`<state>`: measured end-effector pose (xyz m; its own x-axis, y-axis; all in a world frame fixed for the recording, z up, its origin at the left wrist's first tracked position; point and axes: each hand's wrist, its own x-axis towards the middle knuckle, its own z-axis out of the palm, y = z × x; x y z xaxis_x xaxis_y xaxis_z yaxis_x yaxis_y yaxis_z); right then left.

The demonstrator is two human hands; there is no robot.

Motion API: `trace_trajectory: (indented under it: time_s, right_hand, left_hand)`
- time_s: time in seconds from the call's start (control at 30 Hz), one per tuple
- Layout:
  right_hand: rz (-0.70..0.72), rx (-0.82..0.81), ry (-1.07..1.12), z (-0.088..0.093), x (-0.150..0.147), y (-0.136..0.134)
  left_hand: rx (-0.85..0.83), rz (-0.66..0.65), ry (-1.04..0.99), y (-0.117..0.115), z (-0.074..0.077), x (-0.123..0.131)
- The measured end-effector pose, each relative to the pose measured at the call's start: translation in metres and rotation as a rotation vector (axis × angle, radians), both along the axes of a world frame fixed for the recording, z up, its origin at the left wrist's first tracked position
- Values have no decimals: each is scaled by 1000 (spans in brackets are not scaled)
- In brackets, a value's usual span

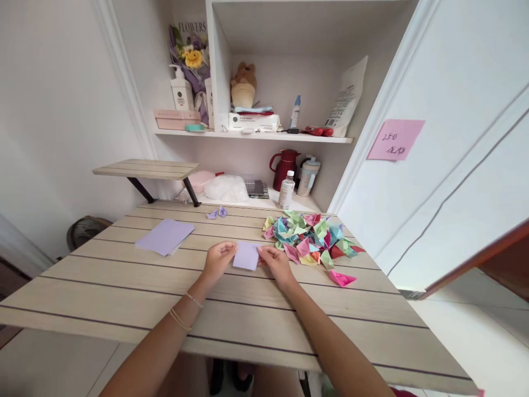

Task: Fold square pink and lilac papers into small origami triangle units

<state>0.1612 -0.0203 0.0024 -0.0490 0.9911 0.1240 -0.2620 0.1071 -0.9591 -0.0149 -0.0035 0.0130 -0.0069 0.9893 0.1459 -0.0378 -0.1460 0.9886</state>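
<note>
A small lavender paper square (247, 257) is held up just above the table between my two hands. My left hand (220, 258) pinches its left edge between thumb and fingers. At the opposite edge, my right hand (276, 263) grips the paper the same way. Beyond them lie two small purple folded pieces (217, 213). To the left rests a stack of lavender paper sheets (165, 236). On the right is a heap of colourful folded paper boats (308, 234), with one pink paper boat (341, 278) apart from it, nearer to me.
The slatted wooden table (248, 325) meets a white shelf unit at the back. A small raised wooden stand (146, 169) occupies its far left. Behind the boats are a plastic bottle (286, 191), a red jug (284, 168) and a tumbler (308, 177). A pink note (395, 140) hangs on the right.
</note>
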Motion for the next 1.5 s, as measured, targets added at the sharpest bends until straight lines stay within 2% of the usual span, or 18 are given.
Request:
trace_trajectory:
  time_s: [0.1,0.2,0.37,0.5,0.67,0.93,1.27,1.5]
  right_hand:
    - [-33,26,-82,-7,-3,3]
    - [-156,83,-218,-12,-3,5]
    - [-343,169,-532,-18,-2,10]
    - [-412,170,-671,-19,-7,16]
    - [-375,151,-675,-17,-14,27]
    - [-267,117,-590,-15,-10,32]
    - [-292,74,-515,-16,-11,32]
    - [-316,71,-421,-12,-11,29]
  left_hand:
    - [-55,3,-50,4,-6,0]
    - [-114,-49,-91,5,-11,2]
    - [-148,-220,-86,15,-14,4]
    - [-181,-304,-6,32,-10,0]
    - [-188,-315,3,43,-9,-3]
    - [-229,-307,4,46,-10,-3]
    - [-231,-299,-45,45,-11,2]
    - [-211,-245,-124,40,-5,3]
